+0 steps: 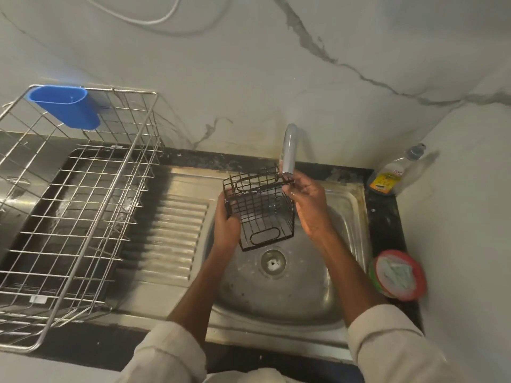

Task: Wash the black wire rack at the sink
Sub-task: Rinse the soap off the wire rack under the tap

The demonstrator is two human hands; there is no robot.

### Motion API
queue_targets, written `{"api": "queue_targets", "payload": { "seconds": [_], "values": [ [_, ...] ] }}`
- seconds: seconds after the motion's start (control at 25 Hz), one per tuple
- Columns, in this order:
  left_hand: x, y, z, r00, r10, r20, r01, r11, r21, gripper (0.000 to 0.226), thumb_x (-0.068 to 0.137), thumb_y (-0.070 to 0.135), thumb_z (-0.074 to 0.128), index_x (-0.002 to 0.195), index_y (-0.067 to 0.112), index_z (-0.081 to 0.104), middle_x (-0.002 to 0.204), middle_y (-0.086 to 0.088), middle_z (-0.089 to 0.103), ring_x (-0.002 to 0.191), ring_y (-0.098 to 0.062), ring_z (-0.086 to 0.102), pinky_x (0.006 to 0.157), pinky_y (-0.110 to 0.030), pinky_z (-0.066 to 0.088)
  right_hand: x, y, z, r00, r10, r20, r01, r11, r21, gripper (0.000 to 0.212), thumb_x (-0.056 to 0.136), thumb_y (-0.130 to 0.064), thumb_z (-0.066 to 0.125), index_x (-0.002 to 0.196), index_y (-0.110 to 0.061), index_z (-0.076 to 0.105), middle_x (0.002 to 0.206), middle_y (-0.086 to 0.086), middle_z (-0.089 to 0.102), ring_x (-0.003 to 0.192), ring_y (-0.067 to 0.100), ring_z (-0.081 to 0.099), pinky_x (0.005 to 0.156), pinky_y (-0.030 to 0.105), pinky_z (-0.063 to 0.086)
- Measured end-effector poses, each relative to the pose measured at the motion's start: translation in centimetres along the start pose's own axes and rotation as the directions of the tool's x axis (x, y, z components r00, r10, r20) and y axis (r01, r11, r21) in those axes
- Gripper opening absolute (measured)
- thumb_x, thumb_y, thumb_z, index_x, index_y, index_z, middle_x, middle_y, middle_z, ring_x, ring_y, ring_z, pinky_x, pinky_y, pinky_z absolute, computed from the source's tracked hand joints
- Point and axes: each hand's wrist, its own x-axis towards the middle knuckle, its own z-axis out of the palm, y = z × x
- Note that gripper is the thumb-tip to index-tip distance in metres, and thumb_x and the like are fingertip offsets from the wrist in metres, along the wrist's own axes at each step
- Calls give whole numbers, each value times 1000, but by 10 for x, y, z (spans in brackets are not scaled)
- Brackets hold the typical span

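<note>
You're holding the black wire rack (pixel 261 210) over the sink (pixel 356 205) basin, right under the tap (pixel 289 149), likely so water runs through it. Your left hand (pixel 226 226) is gripping its left side; your right hand (pixel 307 201) is pinching the far rim, steadying it.

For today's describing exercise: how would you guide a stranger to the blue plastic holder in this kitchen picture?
Start at the steel sink, then look left to the big silver wire dish rack on the counter. The blue plastic holder hangs on that rack's far rim, near the wall. It is the only solid blue thing there; all else around it is bare metal wire.
</note>
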Motion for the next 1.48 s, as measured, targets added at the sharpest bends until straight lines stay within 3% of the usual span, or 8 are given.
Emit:
{"api": "queue_targets", "payload": {
  "seconds": [0.24, 0.36, 0.44, 0.64, 0.92, 1.08, 1.24, 1.48],
  "values": [
    [26, 4, 29, 921, -105, 374, 219, 936, -277, 51, 95, -21, 43, 122, 11, 71, 125, -7, 78, 125, -26, 70, 109, -44, 54, -21, 2, -37, 996, 84, -40, -93, 897, -433, 91, 80, -21, 83, 150, -54, 34, 161, -9, 38, 148, 18, 36, 114, 46, 38],
    [42, 12, 50, 827, -92, 555, 240, 950, -201, 56, 91, -22, 43, 126, 12, 70, 122, -4, 78, 115, -17, 74, 87, -28, 61, -28, 8, -57, 991, 81, -111, -125, 867, -483, 96, 67, -29, 88, 145, -51, 38, 137, -9, 62, 127, 18, 61, 104, 54, 52],
    [57, 13, 69, 796, -122, 593, 239, 963, -122, 51, 95, -19, 48, 129, 12, 69, 129, -3, 76, 123, -18, 71, 92, -28, 61, -34, 6, -60, 978, 5, -208, -112, 856, -505, 90, 66, -26, 88, 142, -42, 41, 131, -11, 63, 121, 13, 63, 101, 48, 55],
    [62, 23, 104, 823, -181, 538, 248, 967, -54, 20, 104, -7, 56, 113, 3, 70, 110, -8, 80, 106, -23, 76, 91, -34, 65, -45, 1, -52, 888, -142, -438, -186, 759, -624, 89, 64, -32, 95, 137, -23, 44, 127, -5, 52, 117, 11, 54, 96, 28, 52],
    [41, 6, 84, 858, -118, 500, 134, 991, 4, 33, 101, -13, 54, 127, 1, 70, 116, -12, 80, 97, -15, 79, 80, -30, 64, -50, 9, -45, 880, -93, -466, -275, 699, -660, 95, 56, -60, 86, 135, -27, 46, 129, -3, 58, 115, 17, 61, 92, 41, 57],
    [41, 14, 66, 921, -37, 387, 49, 999, -20, 24, 109, 4, 55, 119, 10, 75, 115, -8, 81, 109, -25, 77, 98, -42, 61, -56, 9, -39, 915, -77, -397, -219, 731, -647, 83, 58, -50, 92, 125, -31, 46, 120, -9, 60, 110, 14, 62, 92, 41, 57],
    [33, 29, 62, 944, 32, 327, -68, 993, 98, 21, 111, 4, 50, 118, 7, 70, 102, 0, 75, 92, -11, 73, 77, -13, 57, -66, 6, -30, 907, -83, -413, -228, 727, -648, 78, 58, -50, 92, 118, -34, 44, 114, -10, 59, 104, 12, 62, 87, 40, 58],
    [26, 29, 70, 962, 161, 218, -209, 954, 216, 47, 98, -9, 56, 138, 14, 65, 133, -3, 69, 114, -17, 68, 101, -32, 56, -65, 1, -7, 876, -246, -415, -197, 603, -773, 83, 56, -58, 86, 122, -25, 50, 111, -6, 55, 102, 16, 60, 81, 36, 57]
  ]
}}
